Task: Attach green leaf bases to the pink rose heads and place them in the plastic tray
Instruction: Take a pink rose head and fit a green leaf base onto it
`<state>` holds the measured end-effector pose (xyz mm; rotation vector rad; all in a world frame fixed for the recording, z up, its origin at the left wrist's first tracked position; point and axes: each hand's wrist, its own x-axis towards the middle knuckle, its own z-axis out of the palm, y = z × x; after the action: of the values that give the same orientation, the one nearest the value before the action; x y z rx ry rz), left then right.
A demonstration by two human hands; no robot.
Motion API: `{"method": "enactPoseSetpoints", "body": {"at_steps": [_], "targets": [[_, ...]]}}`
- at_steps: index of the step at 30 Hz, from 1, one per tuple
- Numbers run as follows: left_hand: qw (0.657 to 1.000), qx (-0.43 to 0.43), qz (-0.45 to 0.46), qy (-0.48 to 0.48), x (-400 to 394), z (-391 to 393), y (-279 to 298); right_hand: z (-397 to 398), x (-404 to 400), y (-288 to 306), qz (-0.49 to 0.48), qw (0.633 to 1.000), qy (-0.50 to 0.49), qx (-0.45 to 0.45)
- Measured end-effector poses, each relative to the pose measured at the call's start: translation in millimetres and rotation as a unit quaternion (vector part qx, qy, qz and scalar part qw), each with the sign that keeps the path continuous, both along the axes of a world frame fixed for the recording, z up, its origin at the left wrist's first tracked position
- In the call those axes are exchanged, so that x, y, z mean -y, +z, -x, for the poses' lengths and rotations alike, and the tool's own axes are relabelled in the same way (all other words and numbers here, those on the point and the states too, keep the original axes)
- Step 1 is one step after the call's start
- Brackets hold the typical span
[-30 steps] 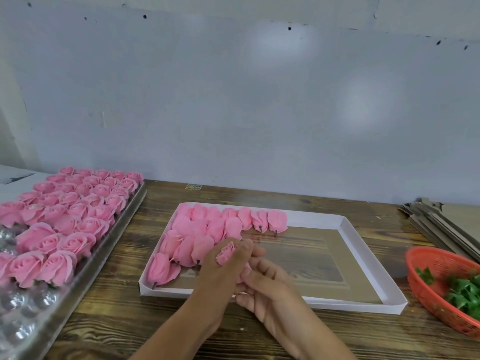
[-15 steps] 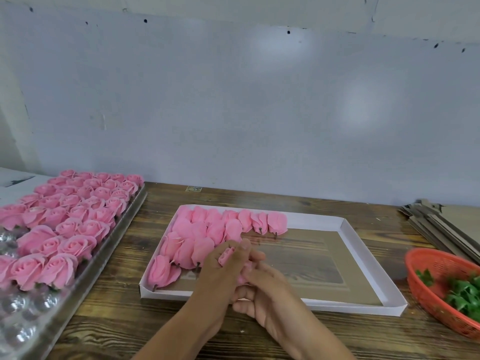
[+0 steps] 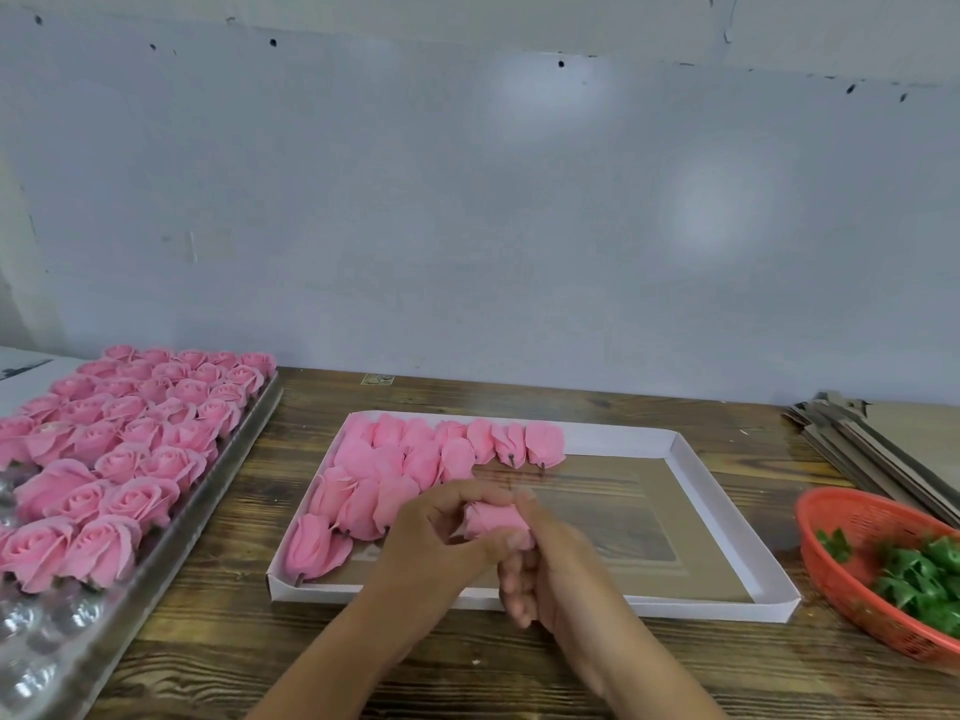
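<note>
Soft, light pink foam rose head (image 3: 496, 519), easily crushed: pinched between your left hand (image 3: 447, 532) and right hand (image 3: 545, 569), just above the shallow white tray (image 3: 727, 597); hold it by the base.

Rose in my hands: I see a soft pink foam rose head (image 3: 496, 518).
Left tray: clear, shiny plastic blister tray (image 3: 31, 646), filled with pink open roses (image 3: 130, 433).
Middle box: flat white cardboard box (image 3: 727, 517), brown inside.
Basket: orange-red plastic mesh basket (image 3: 852, 537) of green leaf bases (image 3: 919, 579).
Table: dark brown, streaky wood-grain tabletop (image 3: 218, 662).
Wall: pale blue-grey wall (image 3: 467, 200), dark specks.
</note>
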<state>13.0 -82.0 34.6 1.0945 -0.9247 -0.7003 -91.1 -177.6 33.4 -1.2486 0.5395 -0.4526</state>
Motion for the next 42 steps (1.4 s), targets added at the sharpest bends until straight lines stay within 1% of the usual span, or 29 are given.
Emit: {"method": "enactPoseSetpoints", "body": {"at_steps": [4,6,8,11,16,22,28,32,35,37,39,42], "targets": [[0.995,0.042,-0.035,0.083,2.8,-3.8,-4.2,0.3,-0.5,-1.0,0.073,0.995,-0.058,-0.022],[0.995,0.057,-0.027,0.08,3.9,-3.5,-4.7,2.4,1.1,0.0,0.099,0.993,-0.07,-0.005],[0.994,0.066,-0.023,0.08,4.6,-2.9,-6.2,5.6,4.7,2.5,0.125,0.99,-0.059,0.015],[0.993,0.07,-0.032,0.086,4.2,-2.7,-7.1,11.0,7.6,6.7,0.11,0.993,-0.039,0.026],[0.991,0.087,-0.049,0.091,4.3,-6.1,-7.8,10.8,10.8,5.6,0.08,0.995,-0.051,0.031],[0.984,0.128,-0.071,0.101,3.3,-7.1,-9.6,8.8,11.2,3.5,0.08,0.994,-0.065,0.022],[0.979,0.161,-0.082,0.098,3.9,-4.1,-10.0,7.7,12.3,4.0,0.096,0.991,-0.089,-0.015],[0.974,0.191,-0.083,0.092,5.1,-2.1,-12.1,6.8,12.6,2.2,0.096,0.99,-0.101,-0.015],[0.974,0.189,-0.081,0.098,5.9,-1.7,-14.7,6.8,13.0,1.9,0.088,0.991,-0.102,-0.013],[0.976,0.176,-0.079,0.106,6.8,-2.9,-17.0,6.2,13.1,1.5,0.101,0.99,-0.097,-0.02],[0.978,0.153,-0.082,0.114,7.6,-4.6,-17.8,6.1,15.6,3.0,0.129,0.985,-0.105,-0.04],[0.982,0.124,-0.085,0.113,8.0,-4.2,-18.5,15.9,33.9,13.2,0.202,0.961,-0.175,-0.068]]}}
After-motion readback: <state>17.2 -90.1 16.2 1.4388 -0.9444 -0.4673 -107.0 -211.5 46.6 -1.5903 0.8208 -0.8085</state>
